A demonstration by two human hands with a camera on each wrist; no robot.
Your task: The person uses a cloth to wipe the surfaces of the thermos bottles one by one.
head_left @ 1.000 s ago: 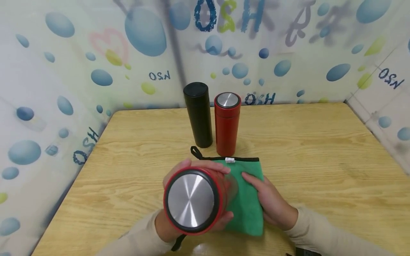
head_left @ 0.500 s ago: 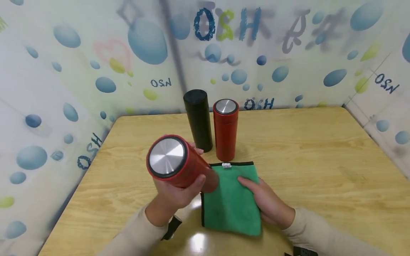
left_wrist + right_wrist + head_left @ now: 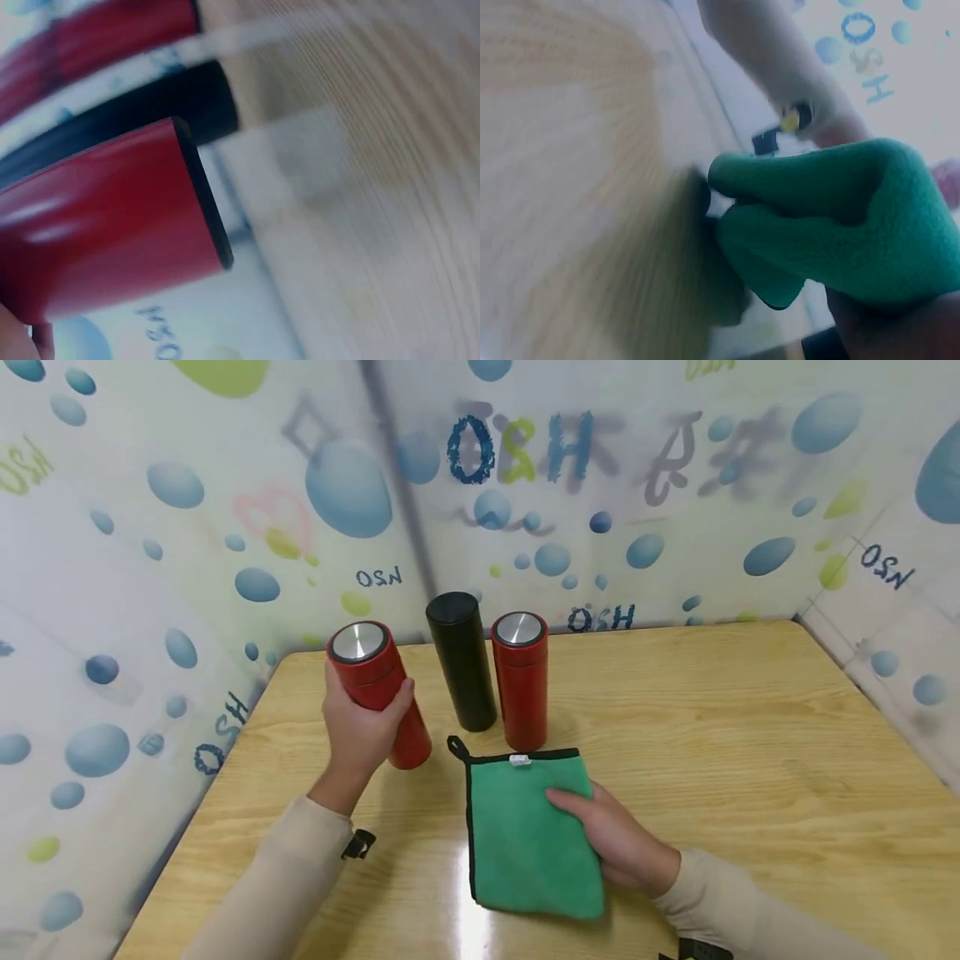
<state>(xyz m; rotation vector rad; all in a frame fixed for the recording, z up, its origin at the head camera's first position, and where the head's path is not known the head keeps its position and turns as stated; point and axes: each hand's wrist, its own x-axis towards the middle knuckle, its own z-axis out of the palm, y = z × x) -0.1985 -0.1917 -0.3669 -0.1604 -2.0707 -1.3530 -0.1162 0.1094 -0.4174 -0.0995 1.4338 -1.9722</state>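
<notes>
My left hand [image 3: 360,731] grips a red thermos bottle [image 3: 378,685] with a shiny steel lid, left of the other bottles. In the left wrist view the dark base of this thermos [image 3: 112,225] appears raised off the wooden surface. My right hand [image 3: 622,835] pinches the right side of a green cloth [image 3: 528,843] with black edging and a hanging loop, thumb on top. The folded cloth [image 3: 832,217] bulges toward the right wrist camera and hides most of the fingers.
Behind the cloth stand a black thermos [image 3: 463,664] and a second red thermos [image 3: 521,685], close together. The wooden table [image 3: 735,735] reaches back to a wall [image 3: 660,485] printed with blue drops.
My left hand has carried the red thermos from over the cloth, away to the left and back, turning it more upright. The right hand has kept the green cloth in its grip.
</notes>
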